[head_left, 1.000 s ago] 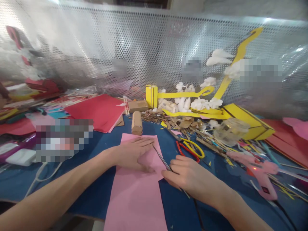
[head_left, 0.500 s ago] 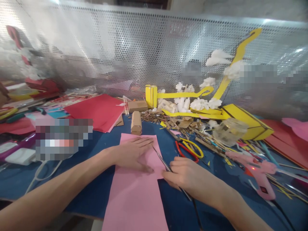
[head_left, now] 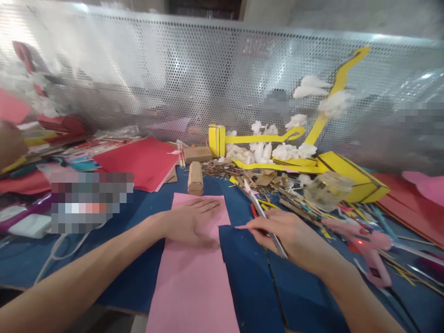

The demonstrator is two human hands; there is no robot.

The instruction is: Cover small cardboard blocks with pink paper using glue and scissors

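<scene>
My left hand (head_left: 190,224) lies flat, fingers stretched, on a long sheet of pink paper (head_left: 194,282) on the blue table. The sheet has a stepped notch in its right edge beside my thumb. To the right of the sheet, my right hand (head_left: 291,233) is closed around a slim silver craft knife (head_left: 265,215) that points up and left. A bit of pink shows near the knife's tip. A small pink paper sliver (head_left: 242,227) sticks out from my right fingertips. A cardboard block (head_left: 195,178) stands just beyond the sheet's far edge.
Scissors with red and yellow handles (head_left: 254,211) lie partly behind my right hand. A pink glue gun (head_left: 364,243) with a red light is at right. Sticks and scraps (head_left: 268,178), yellow boxes (head_left: 350,175) and red paper (head_left: 138,162) lie further back, before a perforated metal screen (head_left: 208,69).
My right hand has lifted off the sheet and moved slightly right and up with the craft knife. A pink piece has come away from the sheet's right edge. My left hand stays put.
</scene>
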